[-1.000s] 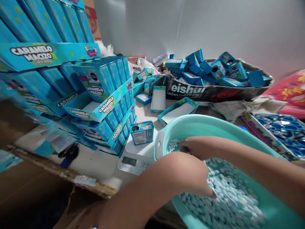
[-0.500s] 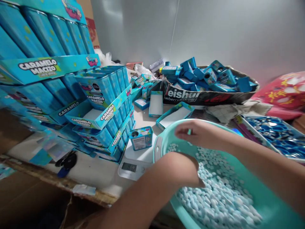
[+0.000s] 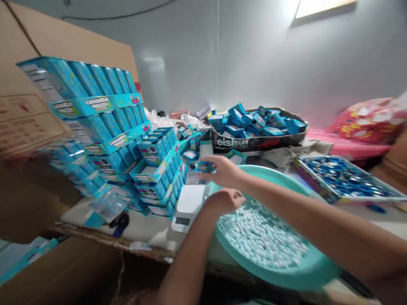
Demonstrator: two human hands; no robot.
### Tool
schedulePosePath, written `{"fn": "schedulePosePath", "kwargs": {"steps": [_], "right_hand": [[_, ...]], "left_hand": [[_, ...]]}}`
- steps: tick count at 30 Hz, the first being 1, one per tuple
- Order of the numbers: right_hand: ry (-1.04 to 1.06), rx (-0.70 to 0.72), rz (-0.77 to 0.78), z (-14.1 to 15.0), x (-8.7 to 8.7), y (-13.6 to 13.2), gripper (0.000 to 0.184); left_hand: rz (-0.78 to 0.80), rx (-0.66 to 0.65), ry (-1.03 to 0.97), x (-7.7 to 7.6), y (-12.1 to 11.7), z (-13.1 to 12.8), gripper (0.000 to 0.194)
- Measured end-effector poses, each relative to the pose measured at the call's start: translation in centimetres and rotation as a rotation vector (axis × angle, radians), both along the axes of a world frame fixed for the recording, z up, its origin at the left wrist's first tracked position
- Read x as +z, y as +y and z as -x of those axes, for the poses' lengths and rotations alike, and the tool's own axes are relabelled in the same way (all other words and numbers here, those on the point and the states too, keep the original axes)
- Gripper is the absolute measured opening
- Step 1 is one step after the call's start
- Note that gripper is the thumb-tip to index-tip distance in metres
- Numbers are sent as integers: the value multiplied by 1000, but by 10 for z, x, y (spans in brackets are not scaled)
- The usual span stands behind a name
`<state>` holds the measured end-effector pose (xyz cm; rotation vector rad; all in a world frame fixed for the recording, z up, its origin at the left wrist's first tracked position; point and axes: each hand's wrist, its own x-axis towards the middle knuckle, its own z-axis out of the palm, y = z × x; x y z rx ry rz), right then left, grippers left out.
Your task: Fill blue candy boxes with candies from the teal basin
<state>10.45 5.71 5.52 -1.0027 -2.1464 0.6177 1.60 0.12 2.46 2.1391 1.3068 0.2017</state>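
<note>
My right hand [image 3: 221, 169] reaches across the tub and pinches the right end of a small blue candy box [image 3: 195, 171], held at the back edge of the white kitchen scale [image 3: 190, 199]. Below it my left hand [image 3: 227, 200] is closed, its fingers curled over the near left part of the turquoise tub [image 3: 273, 277]. Whether anything is inside those fingers is hidden. Pale blue and white candies [image 3: 263, 237] cover the tub's bottom. The scale's display is too blurred to read.
Stacked trays of blue boxes [image 3: 111, 140] stand left. A black carton [image 3: 254, 146] heaped with small blue boxes is behind the tub. At right lies a tray of shiny blue pieces [image 3: 346, 178]. Scissors [image 3: 121, 222] rest near the table's front edge.
My right hand has moved left from over the tub and taken hold of the candy box on the scale. My left hand has come up out of the candies. The view has shifted.
</note>
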Motion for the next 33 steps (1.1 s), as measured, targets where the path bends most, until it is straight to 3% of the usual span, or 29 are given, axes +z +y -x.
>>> {"fn": "schedulePosePath", "kwargs": {"steps": [3, 6, 9, 13, 16, 19, 23, 26, 30, 33], "right_hand": [[252, -90, -37, -49, 34, -28, 44], [541, -167, 52, -87, 43, -53, 52], [809, -353, 278, -108, 20, -66, 69], [823, -593, 516, -117, -32, -70, 72], [745, -589, 589, -118, -60, -76, 72], [663, -523, 620, -119, -66, -81, 68], [637, -440, 703, -121, -39, -66, 57], [378, -394, 658, -119, -5, -40, 53], [17, -411, 474, -109, 31, -14, 55], [-62, -428, 423, -102, 34, -6, 51]], "left_hand": [[58, 235, -361, -8, 4, 1, 37], [175, 466, -639, -22, 13, -1, 41], [250, 625, -863, -28, 13, 2, 42], [425, 698, -1056, -12, 9, 4, 33], [638, 651, -1181, 11, 16, -7, 34], [727, 635, -1281, 26, 33, -27, 32], [893, 619, -1286, 20, 50, -48, 30], [1025, 587, -1286, 12, 53, -50, 34], [978, 625, -1380, 8, 50, -43, 31], [904, 685, -1434, 3, 49, -41, 21]]}}
